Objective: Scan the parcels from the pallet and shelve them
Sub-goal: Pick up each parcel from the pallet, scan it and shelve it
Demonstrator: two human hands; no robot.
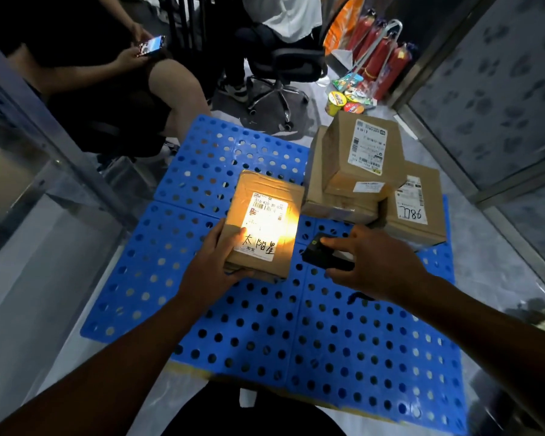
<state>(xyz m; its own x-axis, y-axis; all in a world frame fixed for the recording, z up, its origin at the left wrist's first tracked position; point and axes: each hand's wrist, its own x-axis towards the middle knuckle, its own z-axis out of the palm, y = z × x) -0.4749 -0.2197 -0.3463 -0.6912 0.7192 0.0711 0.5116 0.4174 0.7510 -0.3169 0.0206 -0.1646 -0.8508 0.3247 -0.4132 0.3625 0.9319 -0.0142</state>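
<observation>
on the blue perforated pallet the left hand grips with curled fingers the near corner of a cardboard parcel, and the right hand has its fingers clamped on a black scanner that throws yellow light on it.

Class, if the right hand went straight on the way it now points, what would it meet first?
Probably the lit parcel held by the left hand; the right hand and scanner aim there, depth unclear.
</observation>
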